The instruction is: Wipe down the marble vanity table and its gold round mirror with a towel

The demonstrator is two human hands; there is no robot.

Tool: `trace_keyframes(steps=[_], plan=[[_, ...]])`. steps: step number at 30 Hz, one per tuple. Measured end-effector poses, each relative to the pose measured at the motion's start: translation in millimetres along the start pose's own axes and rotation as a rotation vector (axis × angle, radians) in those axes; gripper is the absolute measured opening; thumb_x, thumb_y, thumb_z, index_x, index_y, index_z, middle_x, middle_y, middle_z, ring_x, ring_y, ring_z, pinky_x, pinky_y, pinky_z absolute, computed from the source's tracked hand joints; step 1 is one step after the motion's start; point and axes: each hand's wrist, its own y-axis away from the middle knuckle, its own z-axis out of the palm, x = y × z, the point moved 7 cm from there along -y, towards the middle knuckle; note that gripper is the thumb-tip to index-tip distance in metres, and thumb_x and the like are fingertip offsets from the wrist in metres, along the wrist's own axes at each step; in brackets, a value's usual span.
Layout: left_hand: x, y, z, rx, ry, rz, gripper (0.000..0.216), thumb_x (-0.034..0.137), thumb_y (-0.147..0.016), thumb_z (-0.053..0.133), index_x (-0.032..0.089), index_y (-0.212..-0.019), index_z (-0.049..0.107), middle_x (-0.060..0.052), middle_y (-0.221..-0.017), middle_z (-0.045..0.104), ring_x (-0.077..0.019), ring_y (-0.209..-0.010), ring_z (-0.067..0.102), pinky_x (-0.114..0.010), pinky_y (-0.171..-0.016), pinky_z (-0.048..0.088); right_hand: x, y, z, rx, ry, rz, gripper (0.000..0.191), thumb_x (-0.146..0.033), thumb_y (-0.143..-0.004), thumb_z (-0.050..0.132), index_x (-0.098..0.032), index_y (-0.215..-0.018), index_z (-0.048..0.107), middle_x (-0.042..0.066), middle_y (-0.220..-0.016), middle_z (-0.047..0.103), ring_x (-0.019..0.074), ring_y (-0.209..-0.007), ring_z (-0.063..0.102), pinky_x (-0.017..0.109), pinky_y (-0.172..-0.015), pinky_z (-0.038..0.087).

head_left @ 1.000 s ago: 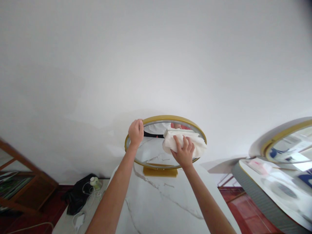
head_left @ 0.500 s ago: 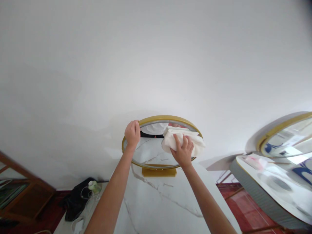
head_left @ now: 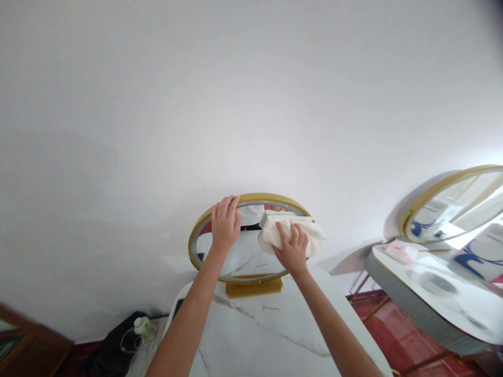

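Observation:
A round mirror (head_left: 251,251) with a gold frame stands on its gold base (head_left: 254,287) on a white marble-patterned table (head_left: 255,335). At the upper left of the frame, my left hand (head_left: 226,222) has its fingers hooked over the rim. My right hand (head_left: 293,246) is closed on a folded white cloth (head_left: 314,238), pressed against the right side of the glass. The cloth covers that part of the mirror and overlaps its right edge.
To the right is a second table (head_left: 428,272) with another gold-framed mirror (head_left: 459,204) and a pink-and-white packet (head_left: 401,252). A pale green bottle (head_left: 144,328) and a black bag (head_left: 113,340) lie at lower left. A white wall (head_left: 251,104) rises close behind.
My left hand has shifted rightward along the top rim, its fingers now flatter over it. My right hand with the cloth stays at the mirror's right side. The view has moved slightly.

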Motion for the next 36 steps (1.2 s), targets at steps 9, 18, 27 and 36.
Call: trace_keyframes(steps=[9,18,27,36], plan=[[85.1,-9.4,35.4,-0.151,-0.052,0.341,0.057,0.021,-0.086,0.042,0.029,-0.141,0.029,0.0,-0.143,0.039,-0.0201,-0.135,0.029,-0.043,-0.114,0.012,13.9,-5.6,-14.1,0.002,0.0,0.019,0.062,-0.045,-0.08,0.056,-0.027,-0.136,0.038,0.016,-0.136,0.031,0.0351,-0.125,0.029,0.053,-0.097,0.029],[92.4,-9.2,50.3,-0.116,-0.057,0.304,0.058,0.023,-0.084,0.046,0.031,-0.139,0.032,0.0,-0.142,0.04,-0.0237,-0.134,0.029,-0.049,-0.114,0.01,27.8,-3.9,-5.3,0.023,0.006,0.063,0.06,-0.046,-0.081,0.056,-0.027,-0.136,0.039,0.016,-0.135,0.031,0.035,-0.125,0.029,0.053,-0.098,0.028],[91.3,-7.8,54.0,-0.095,-0.03,0.275,0.055,0.021,-0.083,0.046,0.03,-0.136,0.038,-0.001,-0.139,0.044,-0.024,-0.133,0.031,-0.05,-0.114,0.009,33.2,-7.2,-13.0,0.052,-0.016,0.091,0.061,-0.043,-0.082,0.055,-0.028,-0.137,0.036,0.014,-0.139,0.028,0.0346,-0.126,0.029,0.052,-0.099,0.027],[92.8,-11.4,50.4,-0.079,0.031,0.24,0.051,0.022,-0.083,0.046,0.028,-0.134,0.043,-0.003,-0.136,0.047,-0.0249,-0.131,0.033,-0.051,-0.113,0.01,41.4,15.0,4.2,-0.023,-0.015,0.116,0.061,-0.04,-0.079,0.058,-0.029,-0.136,0.038,0.013,-0.139,0.027,0.0358,-0.125,0.026,0.054,-0.097,0.027]])
